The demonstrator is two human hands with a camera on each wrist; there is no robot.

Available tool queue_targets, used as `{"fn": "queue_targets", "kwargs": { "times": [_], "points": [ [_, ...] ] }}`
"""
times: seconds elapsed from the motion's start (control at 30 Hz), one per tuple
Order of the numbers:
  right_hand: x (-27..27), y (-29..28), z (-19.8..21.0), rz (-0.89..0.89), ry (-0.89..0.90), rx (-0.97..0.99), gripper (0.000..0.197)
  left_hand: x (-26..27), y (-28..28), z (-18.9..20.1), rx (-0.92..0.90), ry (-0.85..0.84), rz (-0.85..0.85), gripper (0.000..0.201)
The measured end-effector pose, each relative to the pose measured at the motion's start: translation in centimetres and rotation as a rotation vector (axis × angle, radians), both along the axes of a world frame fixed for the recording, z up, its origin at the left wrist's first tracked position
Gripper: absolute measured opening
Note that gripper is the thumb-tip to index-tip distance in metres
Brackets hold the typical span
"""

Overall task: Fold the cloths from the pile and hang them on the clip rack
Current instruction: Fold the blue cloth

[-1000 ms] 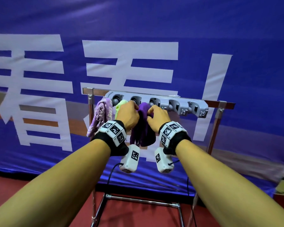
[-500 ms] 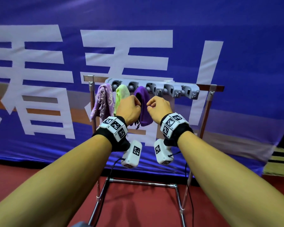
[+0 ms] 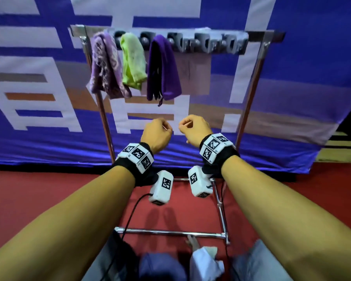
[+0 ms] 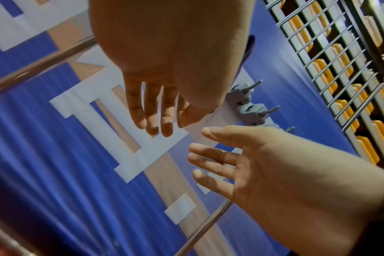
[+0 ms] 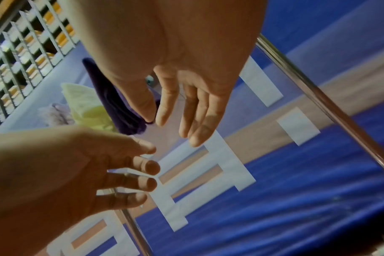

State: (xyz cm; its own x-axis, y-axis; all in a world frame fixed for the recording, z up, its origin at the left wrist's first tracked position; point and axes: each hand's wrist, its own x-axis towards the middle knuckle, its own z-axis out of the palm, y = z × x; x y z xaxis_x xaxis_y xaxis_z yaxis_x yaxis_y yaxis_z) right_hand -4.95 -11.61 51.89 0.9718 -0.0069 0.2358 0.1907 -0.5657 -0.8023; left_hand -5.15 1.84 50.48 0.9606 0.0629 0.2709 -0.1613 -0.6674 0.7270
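The grey clip rack (image 3: 207,42) runs along the top bar of a metal stand (image 3: 249,94). Three folded cloths hang from its left clips: a lilac patterned cloth (image 3: 105,65), a lime green cloth (image 3: 133,59) and a dark purple cloth (image 3: 163,67). My left hand (image 3: 156,134) and right hand (image 3: 194,128) hang side by side below the purple cloth, apart from it. Both hold nothing. The wrist views show the left hand's fingers (image 4: 151,110) and the right hand's fingers (image 5: 186,112) loosely extended. The clips to the right stand bare.
At the bottom edge, near my knees, lie a bluish cloth (image 3: 162,266) and a white cloth (image 3: 205,262). The stand's base bar (image 3: 170,233) crosses the red floor (image 3: 39,195). A blue banner (image 3: 302,67) hangs right behind the rack. A cable (image 3: 130,216) trails from my left wrist.
Both hands have let go of the dark purple cloth and dropped below the rack. The cloth stays hanging on its clip. The view has tilted down.
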Motion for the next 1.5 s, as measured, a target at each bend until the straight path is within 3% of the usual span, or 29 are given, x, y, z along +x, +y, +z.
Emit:
{"fn": "queue_targets", "kwargs": {
  "times": [0.37, 0.6, 0.77, 0.87, 0.93, 1.27, 1.37, 1.43, 1.5],
  "points": [
    [1.4, -1.0, -15.3, 0.134, 0.288, 0.133, 0.014, 1.0, -0.7, -14.0, 0.034, 0.256, -0.061, 0.008],
    [1.6, -1.3, -24.5, 0.155, 0.481, 0.117, 0.003, 1.8, -0.3, -23.0, 0.084, 0.453, -0.121, 0.006],
    [1.5, -1.9, -31.7, 0.141, 0.623, 0.08, 0.011, 2.1, -0.7, -28.9, 0.132, 0.549, -0.159, 0.011],
    [1.3, -2.2, -35.2, 0.12, 0.701, 0.058, 0.017, 2.0, -1.1, -32.2, 0.179, 0.613, -0.199, 0.009],
    [1.3, -2.1, -37.2, 0.116, 0.743, 0.084, 0.01, 1.8, -1.4, -34.0, 0.229, 0.644, -0.236, 0.01],
    [-0.1, -2.1, -46.7, 0.069, 0.928, 0.084, 0.016, 0.3, -0.8, -44.5, 0.32, 0.87, -0.216, 0.01],
    [-0.7, -1.5, -49.6, 0.071, 0.994, 0.058, 0.015, -0.4, 0.0, -47.9, 0.333, 0.98, -0.277, 0.007],
    [-0.9, -1.3, -52.6, 0.081, 1.019, -0.028, 0.018, -0.9, 0.6, -49.7, 0.445, 0.996, -0.393, 0.005],
    [-1.3, -1.1, -55.7, 0.133, 1.055, -0.07, 0.022, -1.2, 0.3, -50.5, 0.443, 0.987, -0.504, 0.015]
  ]
}}
